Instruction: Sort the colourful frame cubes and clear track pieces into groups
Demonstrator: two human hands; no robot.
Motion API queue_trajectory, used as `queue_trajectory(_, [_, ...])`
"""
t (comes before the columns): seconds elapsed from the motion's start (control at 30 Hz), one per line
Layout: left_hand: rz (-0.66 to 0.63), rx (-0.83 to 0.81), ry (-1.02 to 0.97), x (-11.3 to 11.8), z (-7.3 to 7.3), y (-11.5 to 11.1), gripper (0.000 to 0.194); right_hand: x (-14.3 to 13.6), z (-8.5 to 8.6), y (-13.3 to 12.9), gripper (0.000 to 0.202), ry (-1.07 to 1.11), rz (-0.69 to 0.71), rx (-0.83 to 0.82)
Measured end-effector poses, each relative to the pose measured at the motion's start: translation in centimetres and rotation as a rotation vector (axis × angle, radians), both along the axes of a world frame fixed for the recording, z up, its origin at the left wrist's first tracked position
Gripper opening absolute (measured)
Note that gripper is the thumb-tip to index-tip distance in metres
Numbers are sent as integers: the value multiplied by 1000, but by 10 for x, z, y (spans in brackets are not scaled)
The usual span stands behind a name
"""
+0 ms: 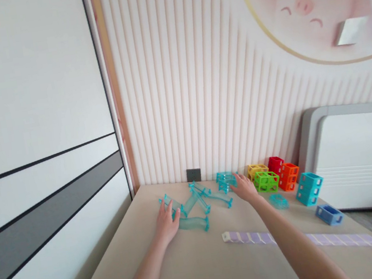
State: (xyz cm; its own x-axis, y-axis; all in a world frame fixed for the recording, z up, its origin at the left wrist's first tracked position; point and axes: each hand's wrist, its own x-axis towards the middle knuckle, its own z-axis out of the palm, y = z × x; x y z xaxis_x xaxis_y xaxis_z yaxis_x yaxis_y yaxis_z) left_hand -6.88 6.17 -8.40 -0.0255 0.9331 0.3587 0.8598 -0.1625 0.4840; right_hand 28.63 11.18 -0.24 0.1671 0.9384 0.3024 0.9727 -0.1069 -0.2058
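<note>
My left hand [166,223] rests at the left end of a loose group of translucent teal curved track pieces [193,224], its fingers spread over the nearest ones. Farther back, my right hand [245,188] reaches to a small stack of similar teal pieces [225,180]; its thumb and fingers are apart beside the stack's right end. Whether those fingertips touch the stack is hard to tell. Between both hands, more teal track pieces [201,201] lie crossed over one another.
Right of my right hand stand openwork blocks: yellow [257,169], green [266,181], red [276,164], orange [289,176], teal [309,189] and blue [329,214]. A round teal piece [278,201] lies near them. A purple-white strip [248,237] passes under my right forearm. A ribbed wall [177,88] borders the table [208,274].
</note>
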Motion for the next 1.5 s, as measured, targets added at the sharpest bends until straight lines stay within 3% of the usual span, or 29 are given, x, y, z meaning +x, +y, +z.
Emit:
queue_trajectory(0.4, [-53, 43, -44, 2, -1, -5, 45, -3, -17, 5, 59, -62, -27, -154])
queue_trajectory(0.63, [-66, 57, -69, 3, -3, -3, 43, -14, -17, 4, 45, -7, 25, -132])
queue_trajectory(0.87, [-64, 35, -69, 3, -1, -4, 45, -54, -3, 15, 38, 148, 63, -56])
queue_trajectory(1.03, [-65, 16, -73, 3, 1, -5, 47, -99, -1, 20, 35, 219, 197, -14])
queue_trajectory(1.3, [-74, 15, -90, 2, -3, -3, 53, -159, -5, 22, 65, 276, 455, -11])
queue_trajectory(1.5, [-65, -3, -84, 1, -8, 1, 62, -169, -3, 23, 79, 267, 576, -10])
